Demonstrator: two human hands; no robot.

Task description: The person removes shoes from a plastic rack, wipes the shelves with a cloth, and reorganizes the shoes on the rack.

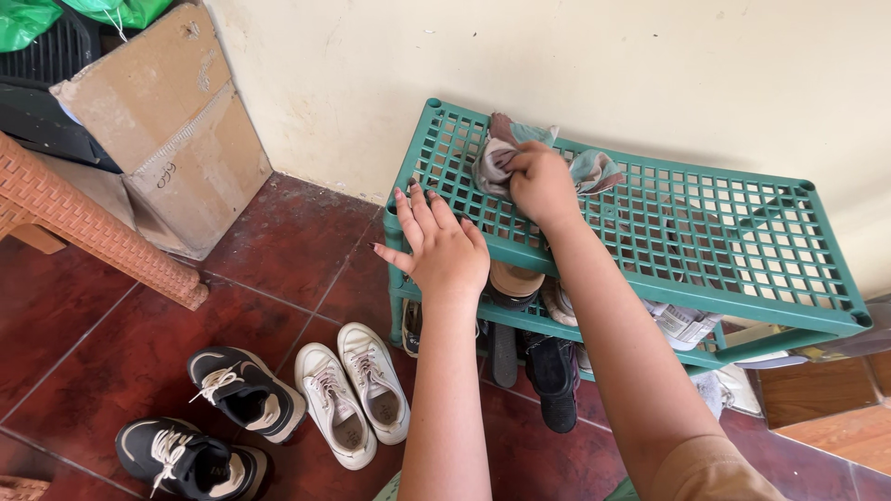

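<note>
At the far left, a woven orange chair leg slants across the red tiled floor, and a worn cardboard box leans against the cream wall behind it. Green plastic bags and a dark crate sit in the top left corner. On the floor near the bottom left lie a pair of black sneakers with pale laces, and just to their right a pair of white sneakers, side by side with toes pointing away from the rack.

A green plastic shoe rack with a grid top stands against the wall. The left hand lies flat and open on the rack's top shelf at its front left corner, fingers spread and pointing toward the wall. Just to its right, the right hand is closed around a crumpled rag of pink, grey and teal cloth, pressing it onto the top shelf near the back left edge; part of the rag sticks out on either side of the fist. Under the top shelf, a lower shelf holds dark sandals and other shoes, partly hidden by the arms. Past the rack's right end, a wooden surface shows at the bottom right.
</note>
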